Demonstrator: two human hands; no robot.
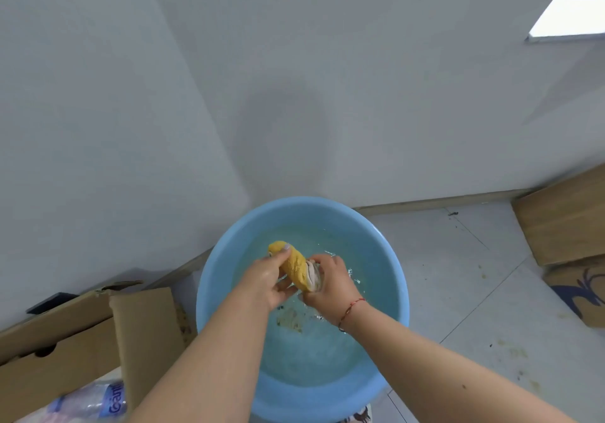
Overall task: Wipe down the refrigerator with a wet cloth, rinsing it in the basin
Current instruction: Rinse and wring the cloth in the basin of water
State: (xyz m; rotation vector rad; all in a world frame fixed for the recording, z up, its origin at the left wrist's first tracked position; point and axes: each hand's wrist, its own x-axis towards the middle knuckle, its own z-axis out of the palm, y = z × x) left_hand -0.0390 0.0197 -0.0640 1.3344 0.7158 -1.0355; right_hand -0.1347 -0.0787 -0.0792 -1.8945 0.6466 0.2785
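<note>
Big blue basin (386,295) of water, near and in the middle. Above it, left hand (266,280) and right hand (330,283) both curled tight round the yellow cloth (294,267), wringing. Rinsing half done, probably. No refrigerator in sight; wiping likely left.

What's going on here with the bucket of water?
A person is wringing a yellow cloth over a blue basin of water on the floor. The left hand grips one end, the right hand the other. Cardboard boxes sit nearby. No refrigerator is in view.
</note>
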